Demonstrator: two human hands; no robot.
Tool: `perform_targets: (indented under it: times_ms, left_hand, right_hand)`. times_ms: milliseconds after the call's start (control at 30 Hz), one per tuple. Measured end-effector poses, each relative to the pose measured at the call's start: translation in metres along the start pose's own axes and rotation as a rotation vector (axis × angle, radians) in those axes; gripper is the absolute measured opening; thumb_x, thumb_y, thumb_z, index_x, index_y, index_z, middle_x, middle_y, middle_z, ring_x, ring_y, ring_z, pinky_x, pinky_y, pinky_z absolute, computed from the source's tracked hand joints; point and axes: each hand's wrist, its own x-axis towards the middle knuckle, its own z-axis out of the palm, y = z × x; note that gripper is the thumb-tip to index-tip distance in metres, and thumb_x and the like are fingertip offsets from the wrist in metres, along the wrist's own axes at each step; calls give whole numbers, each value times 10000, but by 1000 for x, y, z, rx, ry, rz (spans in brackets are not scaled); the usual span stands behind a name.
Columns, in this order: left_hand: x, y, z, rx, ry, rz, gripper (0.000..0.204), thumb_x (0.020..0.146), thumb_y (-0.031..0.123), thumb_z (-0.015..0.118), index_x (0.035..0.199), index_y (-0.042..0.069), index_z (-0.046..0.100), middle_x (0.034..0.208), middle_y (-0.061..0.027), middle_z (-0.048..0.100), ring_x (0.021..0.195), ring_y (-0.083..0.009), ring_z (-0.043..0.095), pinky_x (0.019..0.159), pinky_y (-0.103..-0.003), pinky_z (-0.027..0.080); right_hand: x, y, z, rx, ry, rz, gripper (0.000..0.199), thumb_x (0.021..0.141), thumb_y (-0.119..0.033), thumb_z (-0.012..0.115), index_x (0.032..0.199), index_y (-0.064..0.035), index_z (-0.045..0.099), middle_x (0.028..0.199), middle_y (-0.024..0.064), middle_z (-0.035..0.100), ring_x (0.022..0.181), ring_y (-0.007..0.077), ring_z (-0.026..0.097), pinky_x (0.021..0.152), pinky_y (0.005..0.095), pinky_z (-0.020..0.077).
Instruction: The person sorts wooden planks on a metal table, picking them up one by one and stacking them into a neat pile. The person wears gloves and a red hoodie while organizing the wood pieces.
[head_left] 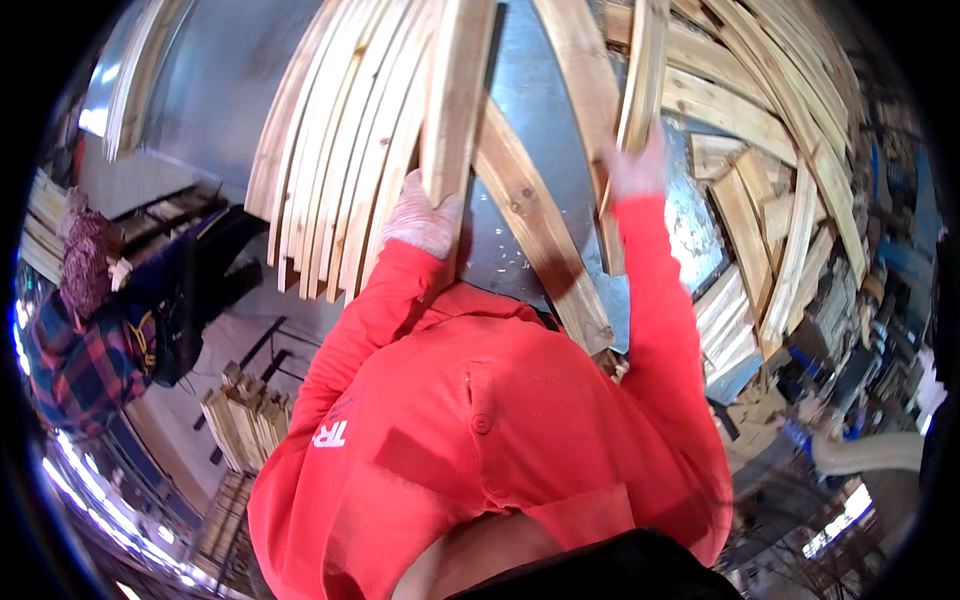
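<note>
My left hand point(422, 218), in a pale glove, is closed round the near end of a wooden board point(458, 95). To its left, a row of light boards point(345, 130) lies side by side, their near ends jutting past the table edge. My right hand point(637, 172), also gloved and a little blurred, grips the near end of a narrower wooden plank point(643, 85). Between my hands a knotty board point(535, 215) slants toward my body. Just left of my right hand lies another board point(585, 90), reaching away from me. The far ends of the held pieces run out of view.
The boards rest on a grey metal table point(215, 90). Short offcuts point(745, 200) and long planks point(735, 115) are heaped at the right. A co-worker in a plaid shirt point(80, 350) stands at the left. Below the table's left side is a bundle of wood pieces point(240, 425).
</note>
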Motion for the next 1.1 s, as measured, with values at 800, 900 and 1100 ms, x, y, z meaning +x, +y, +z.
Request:
perform_targets:
  times_ms: [800,900,1100]
  left_hand:
    - [4,-16,-41,688,436,565,420,877,130,486,1293,82,466,1029,-165,581,879,-319,633,705,-456,524]
    - [29,-47,-52,306,423,510,482,835,247,605,1273,78,493,1127,-165,581,962,-343,610,778,-453,523]
    - [130,-117,-212,677,887,163,685,873,556,554,1364,94,429,1405,-199,440,1273,-403,432,1028,-475,388]
  right_hand:
    - [-53,47,63,875,-361,321,716,701,-77,811,1308,-20,434,969,108,596,804,219,628,695,331,576]
    - [-76,-50,126,1027,-401,139,937,773,-126,770,1495,-125,172,1130,159,573,949,259,614,795,353,562]
    - [-66,-122,153,474,-550,56,1082,819,-308,710,1478,58,-67,1346,263,490,1258,318,480,1086,329,338]
